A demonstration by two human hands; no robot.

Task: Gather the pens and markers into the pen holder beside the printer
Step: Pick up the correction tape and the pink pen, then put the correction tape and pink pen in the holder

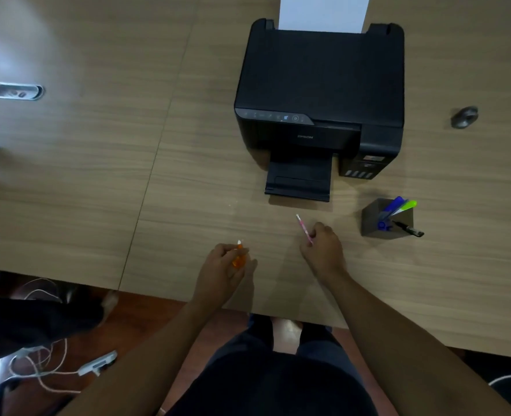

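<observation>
Holding an orange marker (pixel 238 257) pinched in my left hand (pixel 222 271) and a pink pen (pixel 304 229) gripped in my right hand (pixel 323 247), I keep both forearms low over the table (pixel 98 175). Just right of my right hand, the grey pen holder (pixel 387 218) contains blue, green and black pens, near the printer (pixel 320 94).

Only thing you can actually read is "EPSON" on the front of the black printer (pixel 319 94); the control panel icons are too blurry.
</observation>
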